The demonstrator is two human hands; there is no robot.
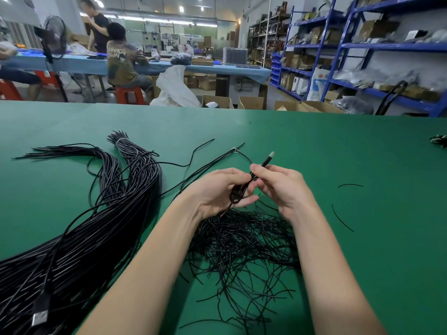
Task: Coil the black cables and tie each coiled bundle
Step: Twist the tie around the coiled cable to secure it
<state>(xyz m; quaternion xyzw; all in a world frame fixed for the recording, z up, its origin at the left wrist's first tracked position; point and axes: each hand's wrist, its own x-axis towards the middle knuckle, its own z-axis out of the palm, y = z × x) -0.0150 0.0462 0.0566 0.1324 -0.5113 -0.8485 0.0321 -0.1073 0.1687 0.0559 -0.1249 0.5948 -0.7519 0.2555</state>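
Observation:
Over the green table (338, 151), my left hand (217, 189) grips a small coiled bundle of black cable (238, 192) in its curled fingers. My right hand (280, 187) pinches the same cable just below its metal USB plug (268, 158), which points up and away. A pile of thin black tie wires (244, 245) lies under and in front of both hands. A big bunch of long black cables (92, 228) runs from the near left corner toward the middle left, with a white tie near its far end.
Loose single wires (342, 220) lie right of my hands. A few tied bundles (439, 140) sit at the far right edge. Beyond the table are cardboard boxes, blue shelving (362, 47), and people seated at another bench (125, 61).

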